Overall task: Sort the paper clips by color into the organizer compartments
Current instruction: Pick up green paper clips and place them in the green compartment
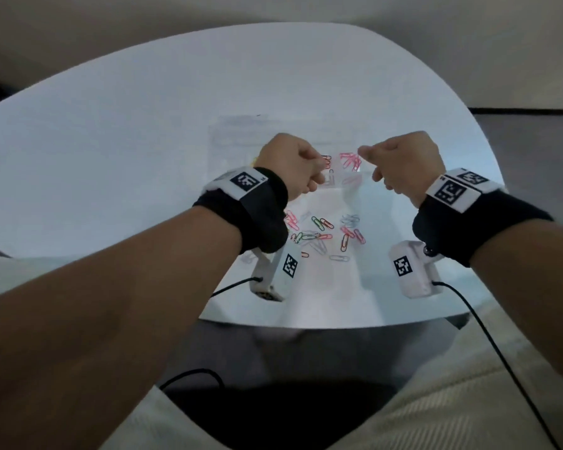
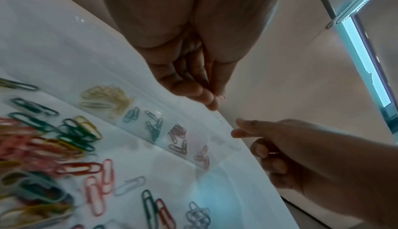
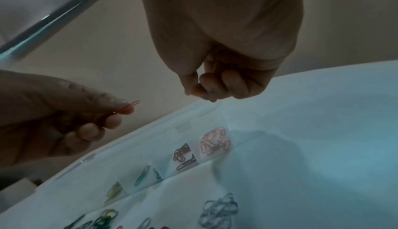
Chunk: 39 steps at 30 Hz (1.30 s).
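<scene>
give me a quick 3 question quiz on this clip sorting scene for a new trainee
1. True or false: the left hand pinches a red paper clip.
2. Which compartment of the clear organizer sits at its right end? A) pink clips B) yellow clips C) green clips
3. Fill in: the unsorted pile of clips lies on the white ____, nearer the person than the organizer.

Key: 1 true. 2 A: the pink clips fill the right end compartment, with the red clips next to them. 3 table.

Bare forearms, black wristbands with white coded tags, white wrist cameras, black cables, pale trousers
</scene>
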Each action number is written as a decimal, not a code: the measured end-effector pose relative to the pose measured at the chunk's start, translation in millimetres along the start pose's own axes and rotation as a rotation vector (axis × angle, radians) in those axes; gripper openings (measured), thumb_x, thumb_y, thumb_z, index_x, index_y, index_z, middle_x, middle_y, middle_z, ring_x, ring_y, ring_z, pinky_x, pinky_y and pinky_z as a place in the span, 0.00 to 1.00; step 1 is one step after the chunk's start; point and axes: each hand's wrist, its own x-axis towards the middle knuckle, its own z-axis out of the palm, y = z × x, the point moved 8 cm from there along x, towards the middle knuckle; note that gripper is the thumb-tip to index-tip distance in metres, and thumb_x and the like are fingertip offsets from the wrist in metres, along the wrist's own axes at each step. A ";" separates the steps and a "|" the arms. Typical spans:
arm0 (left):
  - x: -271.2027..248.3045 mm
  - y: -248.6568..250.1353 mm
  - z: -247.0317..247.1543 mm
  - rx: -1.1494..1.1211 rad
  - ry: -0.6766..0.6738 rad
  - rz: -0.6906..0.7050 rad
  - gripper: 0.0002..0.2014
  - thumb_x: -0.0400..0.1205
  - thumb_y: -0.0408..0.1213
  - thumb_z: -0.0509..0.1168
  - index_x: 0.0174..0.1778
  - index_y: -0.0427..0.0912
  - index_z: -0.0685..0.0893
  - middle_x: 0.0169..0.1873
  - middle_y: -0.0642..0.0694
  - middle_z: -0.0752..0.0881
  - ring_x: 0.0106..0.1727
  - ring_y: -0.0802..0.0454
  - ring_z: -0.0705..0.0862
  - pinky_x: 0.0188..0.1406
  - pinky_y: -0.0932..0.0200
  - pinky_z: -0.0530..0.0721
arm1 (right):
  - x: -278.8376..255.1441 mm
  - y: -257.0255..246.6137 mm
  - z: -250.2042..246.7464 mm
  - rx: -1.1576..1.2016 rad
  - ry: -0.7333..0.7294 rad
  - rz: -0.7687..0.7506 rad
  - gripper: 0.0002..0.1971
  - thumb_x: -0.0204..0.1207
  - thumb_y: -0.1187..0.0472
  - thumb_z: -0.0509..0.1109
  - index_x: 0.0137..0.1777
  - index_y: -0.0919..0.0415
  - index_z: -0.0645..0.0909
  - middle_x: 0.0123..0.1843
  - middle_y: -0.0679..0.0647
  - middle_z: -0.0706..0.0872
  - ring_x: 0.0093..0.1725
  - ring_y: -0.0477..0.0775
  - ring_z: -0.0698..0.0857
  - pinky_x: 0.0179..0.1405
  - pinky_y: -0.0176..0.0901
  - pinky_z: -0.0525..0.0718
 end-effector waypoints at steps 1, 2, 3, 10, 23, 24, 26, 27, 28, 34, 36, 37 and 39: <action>4.8 3.8 -0.1 0.024 0.032 0.012 0.05 0.81 0.33 0.67 0.41 0.39 0.87 0.34 0.44 0.90 0.27 0.53 0.82 0.34 0.60 0.84 | 1.6 5.6 1.0 0.000 0.004 0.010 0.15 0.78 0.47 0.71 0.44 0.60 0.90 0.29 0.49 0.85 0.28 0.50 0.78 0.32 0.40 0.78; 10.1 6.7 0.5 0.042 0.063 0.027 0.06 0.81 0.34 0.67 0.38 0.42 0.86 0.32 0.46 0.90 0.25 0.56 0.81 0.32 0.62 0.82 | 3.0 11.8 -0.6 0.019 0.031 0.019 0.16 0.78 0.47 0.69 0.47 0.59 0.90 0.30 0.48 0.83 0.32 0.51 0.78 0.37 0.43 0.77; 14.7 9.5 1.3 0.055 0.091 0.040 0.08 0.80 0.36 0.68 0.35 0.45 0.84 0.30 0.48 0.89 0.22 0.59 0.80 0.31 0.66 0.80 | 3.2 17.1 -4.2 0.041 0.073 0.023 0.15 0.78 0.47 0.69 0.49 0.59 0.90 0.32 0.47 0.83 0.34 0.51 0.79 0.39 0.43 0.77; 25.6 19.9 29.9 -0.097 0.036 -0.001 0.11 0.84 0.32 0.63 0.61 0.42 0.82 0.38 0.43 0.88 0.28 0.50 0.82 0.36 0.59 0.84 | -2.8 34.4 -10.3 0.001 0.014 0.051 0.09 0.75 0.59 0.69 0.37 0.59 0.87 0.17 0.43 0.76 0.18 0.44 0.72 0.21 0.35 0.69; -14.3 -34.8 32.0 0.447 -0.083 -0.003 0.04 0.74 0.40 0.73 0.35 0.47 0.86 0.26 0.53 0.88 0.27 0.62 0.82 0.34 0.63 0.81 | -41.1 31.3 69.3 -0.456 -0.417 -0.169 0.04 0.69 0.57 0.79 0.35 0.51 0.88 0.31 0.45 0.87 0.33 0.48 0.85 0.31 0.36 0.78; -19.0 -41.6 33.9 0.487 -0.099 -0.015 0.04 0.74 0.40 0.72 0.35 0.47 0.87 0.27 0.53 0.89 0.28 0.61 0.83 0.35 0.63 0.81 | -41.0 32.0 71.4 -0.494 -0.401 -0.176 0.05 0.69 0.58 0.79 0.34 0.50 0.88 0.33 0.45 0.87 0.34 0.48 0.85 0.33 0.38 0.80; -28.4 -51.9 38.2 0.545 -0.126 -0.018 0.03 0.74 0.40 0.72 0.36 0.47 0.87 0.27 0.55 0.87 0.32 0.59 0.85 0.35 0.63 0.80 | -38.8 34.2 70.9 -0.545 -0.360 -0.163 0.06 0.71 0.60 0.77 0.34 0.49 0.87 0.37 0.46 0.88 0.36 0.49 0.86 0.35 0.41 0.84; -33.0 -55.8 41.4 0.570 -0.138 -0.007 0.03 0.75 0.41 0.72 0.37 0.48 0.86 0.28 0.56 0.85 0.36 0.57 0.85 0.37 0.62 0.79 | -37.7 35.2 69.0 -0.556 -0.348 -0.154 0.07 0.71 0.59 0.77 0.33 0.49 0.85 0.38 0.47 0.88 0.37 0.50 0.86 0.36 0.42 0.85; -37.2 -58.6 45.5 0.591 -0.150 0.011 0.02 0.75 0.41 0.71 0.38 0.48 0.86 0.30 0.57 0.83 0.39 0.55 0.84 0.39 0.61 0.77 | -36.7 35.7 66.7 -0.565 -0.340 -0.152 0.08 0.72 0.58 0.77 0.33 0.48 0.84 0.38 0.47 0.88 0.38 0.50 0.86 0.36 0.42 0.84; -47.4 -62.5 70.9 0.582 -0.172 0.112 0.04 0.78 0.37 0.68 0.47 0.47 0.84 0.40 0.52 0.83 0.50 0.49 0.83 0.44 0.59 0.75 | -29.9 48.0 42.7 -0.543 -0.304 -0.070 0.08 0.70 0.62 0.79 0.33 0.50 0.85 0.38 0.48 0.88 0.39 0.52 0.87 0.40 0.44 0.87; -47.9 -59.2 79.7 0.594 -0.179 0.156 0.06 0.79 0.36 0.68 0.51 0.45 0.84 0.45 0.50 0.85 0.53 0.49 0.82 0.49 0.58 0.75 | -31.0 54.9 40.1 -0.550 -0.336 -0.033 0.08 0.69 0.61 0.80 0.32 0.51 0.85 0.37 0.49 0.87 0.37 0.52 0.87 0.41 0.43 0.87; -49.1 -58.3 85.6 0.609 -0.198 0.178 0.08 0.79 0.37 0.68 0.53 0.45 0.84 0.49 0.49 0.85 0.55 0.49 0.81 0.52 0.58 0.75 | -32.0 57.3 39.6 -0.555 -0.354 -0.021 0.08 0.68 0.61 0.81 0.32 0.51 0.85 0.35 0.49 0.87 0.36 0.51 0.86 0.39 0.40 0.85; -53.5 -58.8 99.0 0.669 -0.253 0.222 0.10 0.80 0.37 0.66 0.57 0.43 0.84 0.54 0.46 0.84 0.58 0.47 0.80 0.54 0.57 0.74 | -33.4 60.4 39.4 -0.562 -0.372 -0.007 0.09 0.68 0.60 0.81 0.31 0.51 0.85 0.31 0.47 0.84 0.36 0.51 0.85 0.32 0.36 0.79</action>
